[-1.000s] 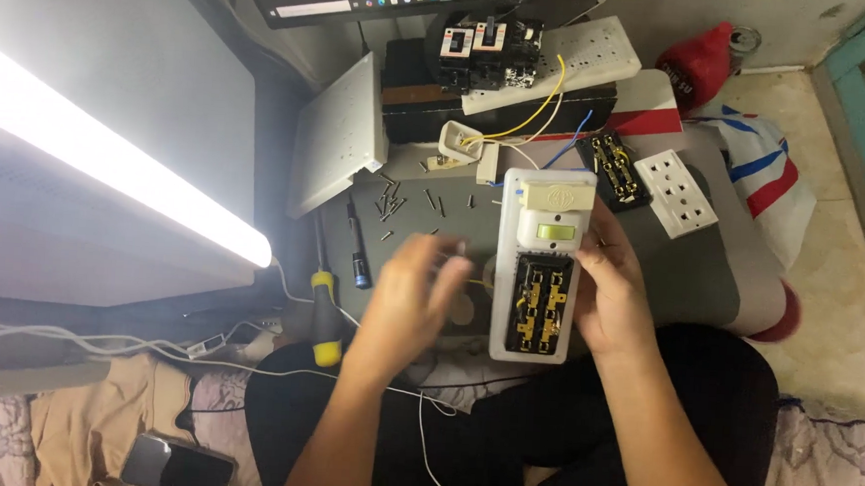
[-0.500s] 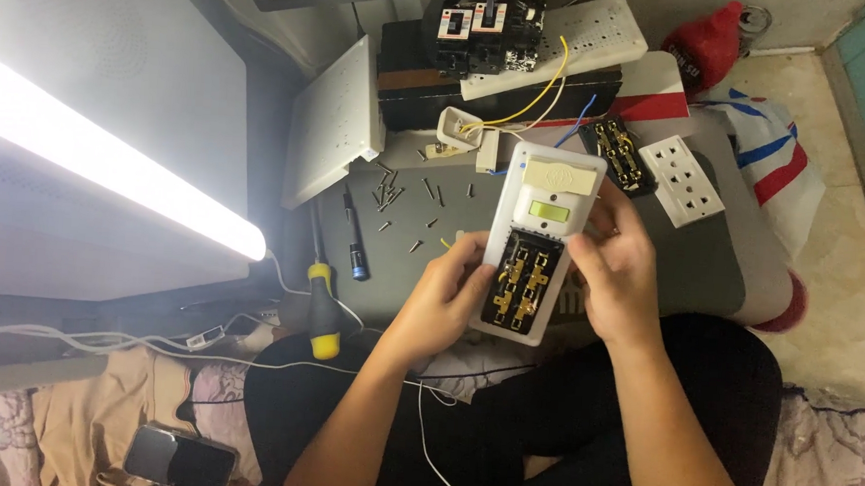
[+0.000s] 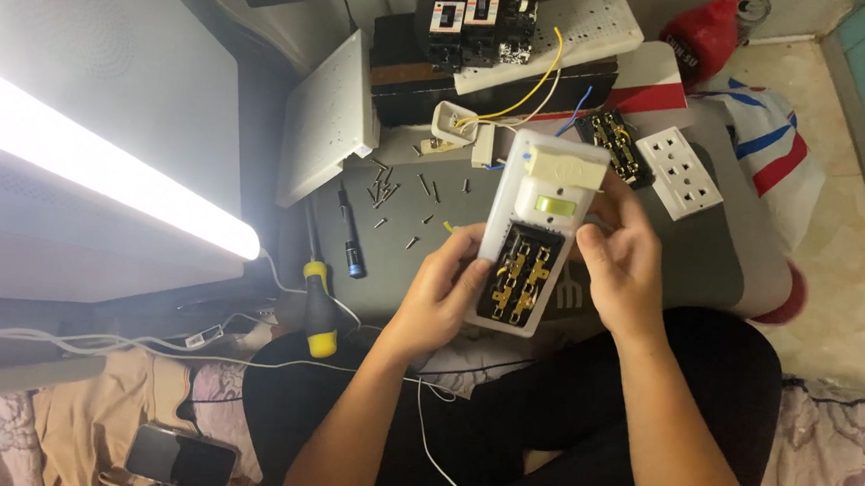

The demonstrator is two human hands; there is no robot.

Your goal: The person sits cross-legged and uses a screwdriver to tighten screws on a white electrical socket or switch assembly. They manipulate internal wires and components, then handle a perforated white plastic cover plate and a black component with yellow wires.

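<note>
A white electrical socket panel (image 3: 532, 229) lies back side up between both hands, with brass contacts in a black module low down and a cream block at its top. My left hand (image 3: 442, 285) grips its left edge near the brass contacts. My right hand (image 3: 621, 263) holds its right edge. The panel hangs tilted above the grey work surface (image 3: 718, 258), close to my lap.
Loose screws (image 3: 396, 194) lie scattered left of the panel. A yellow-handled screwdriver (image 3: 318, 311) and a black one (image 3: 349, 234) lie at the left. A white socket faceplate (image 3: 686, 170), a white board (image 3: 328, 119), a breaker (image 3: 474, 23) with wires and a phone (image 3: 180, 457) surround me.
My left hand moved from open above the surface onto the panel's left edge. The panel has tilted and shifted slightly toward me.
</note>
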